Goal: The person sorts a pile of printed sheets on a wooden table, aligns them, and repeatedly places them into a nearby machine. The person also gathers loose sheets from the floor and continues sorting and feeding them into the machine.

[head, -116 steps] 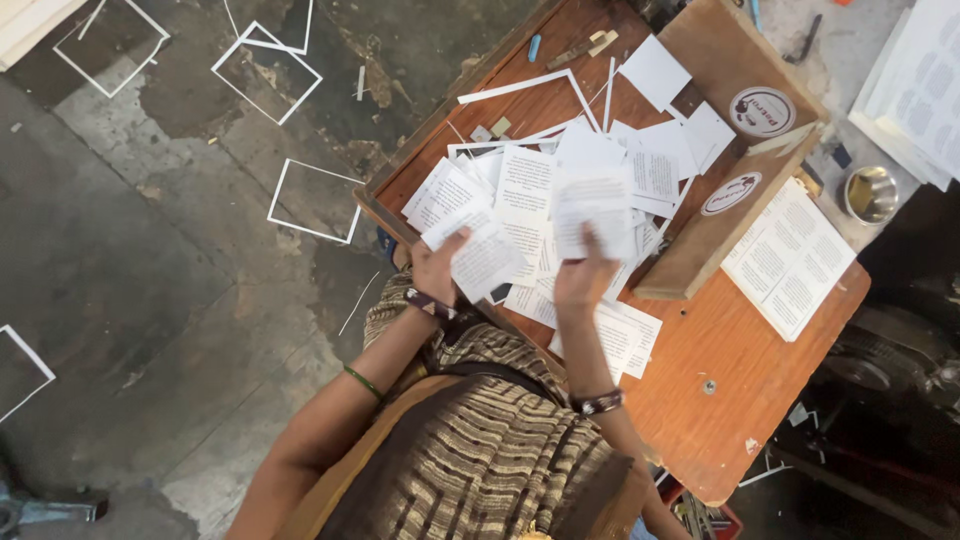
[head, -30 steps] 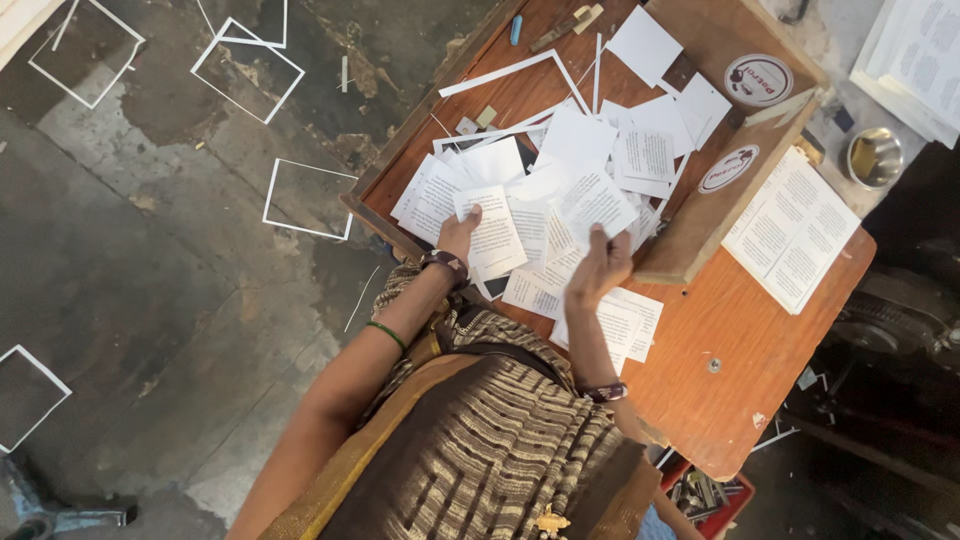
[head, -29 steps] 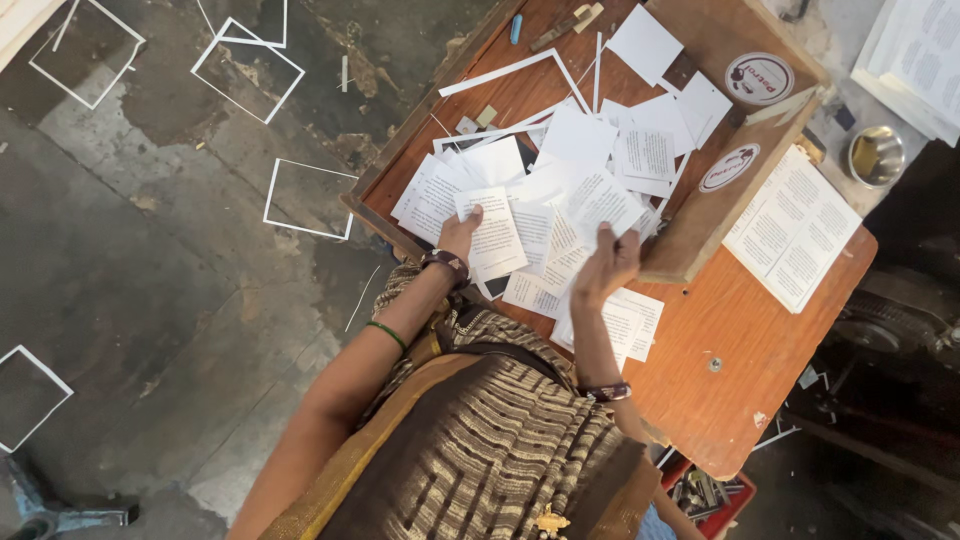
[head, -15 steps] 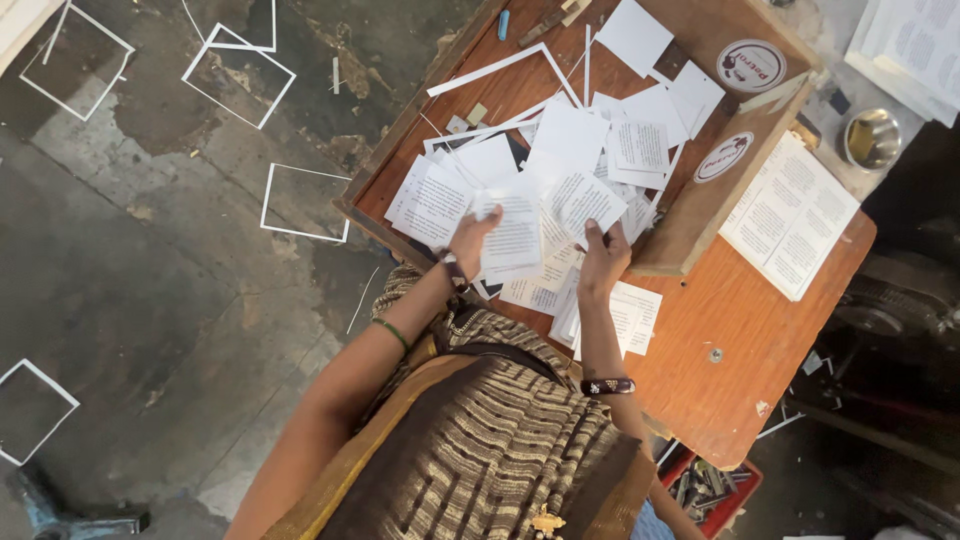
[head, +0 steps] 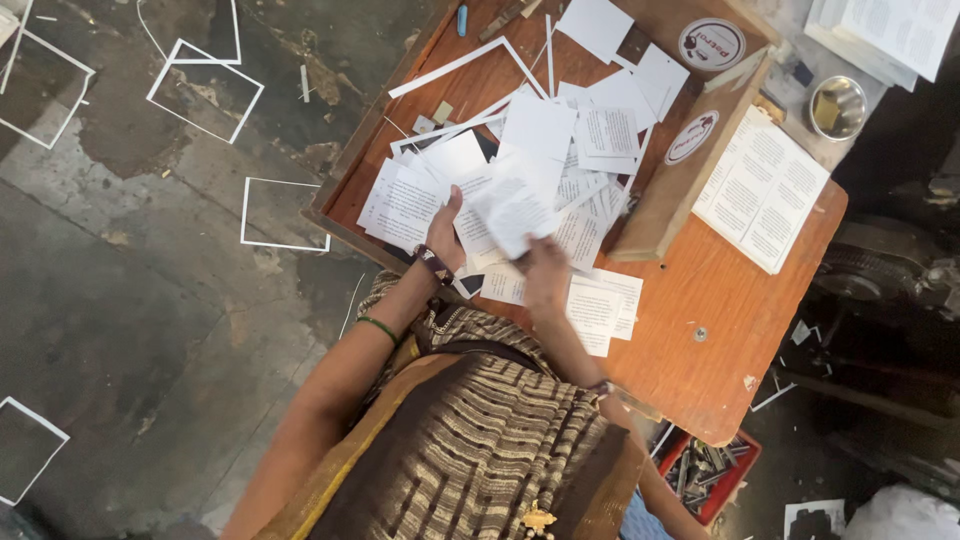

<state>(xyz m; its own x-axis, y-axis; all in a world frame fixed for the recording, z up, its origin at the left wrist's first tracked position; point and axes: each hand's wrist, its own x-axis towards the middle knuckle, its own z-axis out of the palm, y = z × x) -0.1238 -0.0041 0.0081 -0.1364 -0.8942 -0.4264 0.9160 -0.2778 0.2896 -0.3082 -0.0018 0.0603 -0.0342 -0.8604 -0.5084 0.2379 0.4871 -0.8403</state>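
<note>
Stained concrete floor (head: 130,300), littered with white paper frames (head: 205,88), surrounds an orange-brown wooden table (head: 730,310) seen from above. Printed white paper slips (head: 560,170) lie heaped in a shallow wooden tray (head: 345,190) on it. Left hand (head: 447,228) rests on the pile, fingers pressed together against a slip. Right hand (head: 545,275) lifts one blurred slip (head: 515,210) above the heap, pinching its lower edge. Beside the tray lies an open printed booklet (head: 765,190).
</note>
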